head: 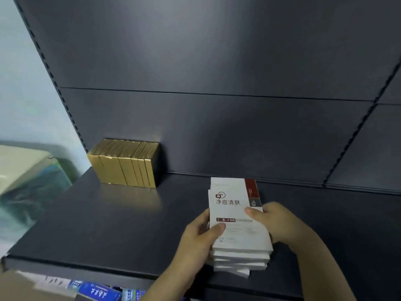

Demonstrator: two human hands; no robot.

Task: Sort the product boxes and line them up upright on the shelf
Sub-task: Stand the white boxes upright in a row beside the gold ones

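Note:
A stack of several flat white product boxes (233, 205) with dark Chinese print and a red corner lies on the dark grey shelf (104, 227), near its front edge right of centre. My left hand (198, 240) grips the stack's left side, thumb on the top box. On the stack's right side sits my right hand (275, 222), its thumb also on the top box. Several gold boxes (128, 165) stand upright in a row at the back left of the shelf, against the back panel.
The shelf's dark back panel (217, 127) rises behind the boxes. A slotted upright (351, 137) divides this bay from the one to the right. Blue and white packages (97, 290) lie below the front edge. Wrapped bundles (28, 181) sit left of the shelf.

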